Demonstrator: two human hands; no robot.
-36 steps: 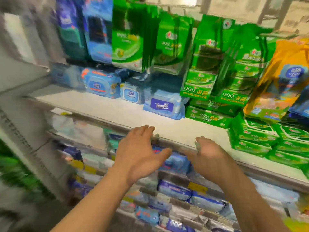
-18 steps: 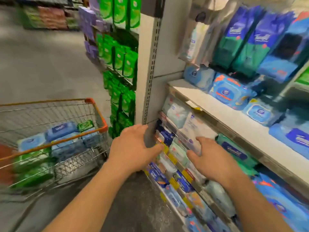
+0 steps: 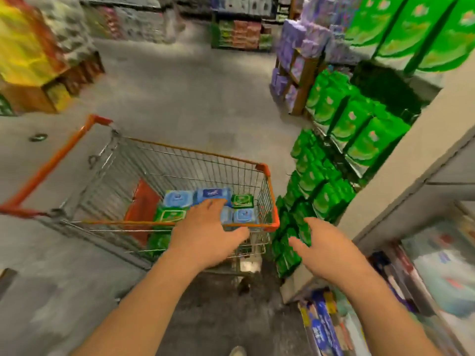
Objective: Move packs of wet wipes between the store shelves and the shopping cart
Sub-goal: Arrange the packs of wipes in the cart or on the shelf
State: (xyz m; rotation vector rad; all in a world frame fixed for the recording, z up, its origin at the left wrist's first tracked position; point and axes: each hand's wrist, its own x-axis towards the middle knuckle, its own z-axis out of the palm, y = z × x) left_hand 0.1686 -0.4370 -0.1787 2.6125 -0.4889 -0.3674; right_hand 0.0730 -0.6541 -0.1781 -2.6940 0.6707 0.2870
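Observation:
A wire shopping cart [image 3: 267, 196] with orange rim and handle stands on the floor in front of me. Inside lie several wet wipe packs: blue packs [image 3: 177, 199] and green packs [image 3: 242, 200]. My left hand [image 3: 205, 235] hovers over the cart's near rim with fingers spread, holding nothing. To its right, my right hand [image 3: 323, 250] is held out empty with relaxed fingers, in front of the green packs on the end shelf [image 3: 290, 247]. The wipes shelves [image 3: 385, 278] stand at my right, blurred.
Green packs [image 3: 354, 134] fill the end rack to the cart's right, with purple packs [image 3: 295, 57] beyond. A yellow-and-red stack [image 3: 28, 55] stands at the far left. Grey floor [image 3: 180, 98] stretches beyond the cart. My shoe [image 3: 237, 352] shows at the bottom.
My view has swung left from the wipes shelf to the cart. Both hands stayed empty and now reach toward the cart instead of the shelf edge.

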